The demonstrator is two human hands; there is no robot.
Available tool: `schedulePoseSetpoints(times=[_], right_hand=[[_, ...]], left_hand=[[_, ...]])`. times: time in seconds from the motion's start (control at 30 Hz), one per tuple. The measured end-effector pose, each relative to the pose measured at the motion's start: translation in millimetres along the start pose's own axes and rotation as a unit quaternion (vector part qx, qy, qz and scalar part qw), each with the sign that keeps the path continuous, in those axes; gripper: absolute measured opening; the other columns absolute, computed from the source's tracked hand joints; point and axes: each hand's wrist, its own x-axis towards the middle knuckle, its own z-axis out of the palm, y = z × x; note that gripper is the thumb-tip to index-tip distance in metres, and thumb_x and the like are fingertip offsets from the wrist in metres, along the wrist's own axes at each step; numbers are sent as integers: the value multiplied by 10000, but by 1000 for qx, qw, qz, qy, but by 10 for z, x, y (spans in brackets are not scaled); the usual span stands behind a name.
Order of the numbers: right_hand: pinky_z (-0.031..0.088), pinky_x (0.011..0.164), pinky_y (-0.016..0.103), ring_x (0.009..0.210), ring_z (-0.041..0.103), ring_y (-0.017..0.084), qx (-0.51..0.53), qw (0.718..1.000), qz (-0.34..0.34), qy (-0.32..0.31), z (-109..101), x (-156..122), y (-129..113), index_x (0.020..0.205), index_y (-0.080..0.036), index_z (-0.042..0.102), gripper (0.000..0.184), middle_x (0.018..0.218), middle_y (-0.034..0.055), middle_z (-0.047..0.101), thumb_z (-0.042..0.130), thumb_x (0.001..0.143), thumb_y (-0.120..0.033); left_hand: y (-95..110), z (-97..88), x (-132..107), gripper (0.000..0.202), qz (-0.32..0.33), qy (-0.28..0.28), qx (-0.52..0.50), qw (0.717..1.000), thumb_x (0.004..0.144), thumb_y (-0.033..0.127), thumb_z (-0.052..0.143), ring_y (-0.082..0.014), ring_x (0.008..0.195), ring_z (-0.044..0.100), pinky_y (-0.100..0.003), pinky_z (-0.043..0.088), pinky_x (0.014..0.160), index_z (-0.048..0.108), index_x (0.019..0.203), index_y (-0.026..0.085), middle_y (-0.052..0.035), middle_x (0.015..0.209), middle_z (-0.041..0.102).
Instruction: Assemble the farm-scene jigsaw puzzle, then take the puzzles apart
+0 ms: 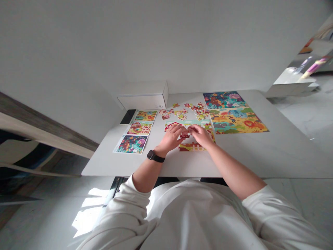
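A partly assembled farm jigsaw puzzle (194,147) lies in front of me, with a red barn at its upper left and a fence strip along the bottom. My left hand (172,137), with a black watch on the wrist, is over its left side. Its thumb and fingers close around a dark red puzzle piece (184,135). My right hand (200,134) comes in from the right, fingertips pinched together just beside that piece; what they grip is hidden. Loose puzzle pieces (180,113) lie scattered beyond the puzzle.
At the back left stands a white box (143,100), with a black phone (128,117) before it. Three small picture cards (131,144) form a column on the left. Two finished puzzles, a dark-blue scene (225,100) and a yellow safari scene (236,121), lie at right. A wall borders the table's back.
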Motion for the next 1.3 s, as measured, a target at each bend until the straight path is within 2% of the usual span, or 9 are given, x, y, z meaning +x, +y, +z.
schedulePoseSetpoints(times=[0.17,0.37,0.47,0.6,0.77,0.97,1.3], right_hand=[[510,821,354,879,706,240,-35,999,11,7,-22,-17,-5,1043,-249,723,326,951,40,776,568,993,-531],[545,851,355,930,723,249,-62,997,-32,-19,-15,-39,-18,1024,-244,747,243,979,59,793,615,964,-438],[550,825,341,900,725,236,-81,996,-24,-41,16,-58,-36,1010,-247,766,194,962,53,798,633,943,-371],[552,800,340,837,720,221,-87,994,-19,-57,55,-77,-35,1004,-249,784,171,939,49,805,645,937,-321],[555,800,349,812,712,219,-91,994,-26,-53,50,-72,-11,996,-258,794,153,931,43,811,674,931,-326],[544,774,336,840,723,220,-103,993,-25,-54,47,-68,-6,1007,-257,796,158,953,44,818,662,936,-300],[549,829,344,872,726,222,-113,989,-48,-76,50,-80,-26,971,-257,787,151,982,44,822,641,935,-271]], left_hand=[[43,-238,-83,195,-6,-8,-37,999,1022,284,711,-264,1269,671,-467,542,1108,728,1211,241,-104,1293,734],[77,-418,-479,243,-51,-77,-36,995,1028,359,716,-267,1231,693,-462,558,1083,745,1251,268,-99,1317,746],[81,-401,-626,231,-69,-98,-26,992,1029,358,706,-269,1203,699,-470,565,1069,766,1233,267,-95,1306,758],[89,-332,-701,211,-79,-104,-22,991,1009,324,712,-262,1181,704,-464,571,1054,791,1198,273,-87,1281,769],[102,-299,-714,190,-79,-112,-22,990,982,311,729,-259,1156,709,-461,561,1050,806,1152,278,-83,1249,778],[119,-316,-720,228,-72,-112,-17,991,981,296,713,-253,1156,703,-448,545,1068,812,1187,296,-74,1266,767],[124,-305,-732,262,-80,-119,7,990,983,254,673,-255,1162,698,-454,539,1070,811,1200,304,-65,1278,760]])
